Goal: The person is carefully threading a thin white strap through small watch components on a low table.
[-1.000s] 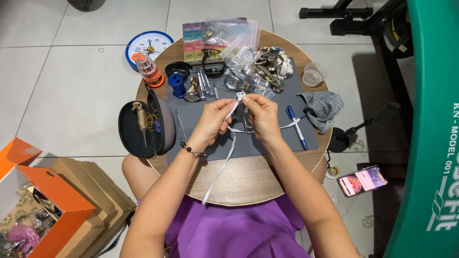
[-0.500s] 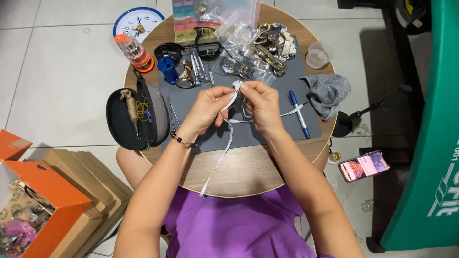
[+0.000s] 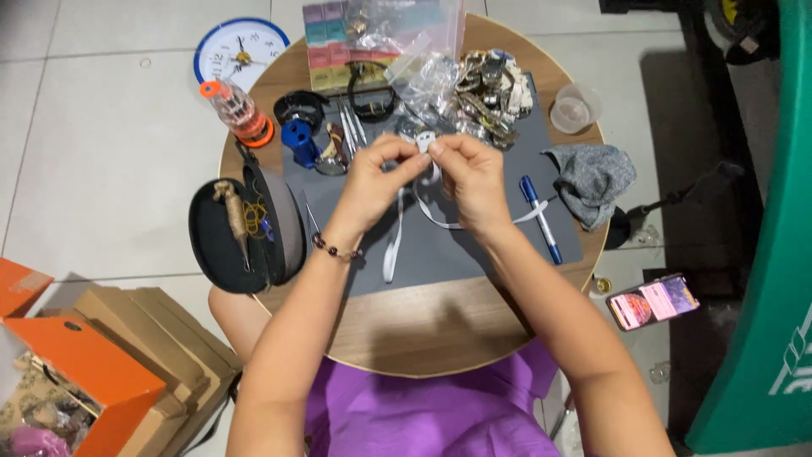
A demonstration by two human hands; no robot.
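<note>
My left hand and my right hand meet above the dark grey mat on the round wooden table. Both pinch a small white piece at the top of a white strap, whose ends hang down between my hands onto the mat. A beaded bracelet circles my left wrist. What exactly the fingertips grip is too small to tell.
An open black round case with tools lies at the left edge. A blue pen, a grey cloth, a plastic cup, bags of watch parts, a blue cylinder and an orange-based bottle surround the mat. Floor: clock, phone, orange box.
The camera view has shifted, so the table sits lower in frame. My hands stay joined on the white strap, with fingers working slightly higher on it.
</note>
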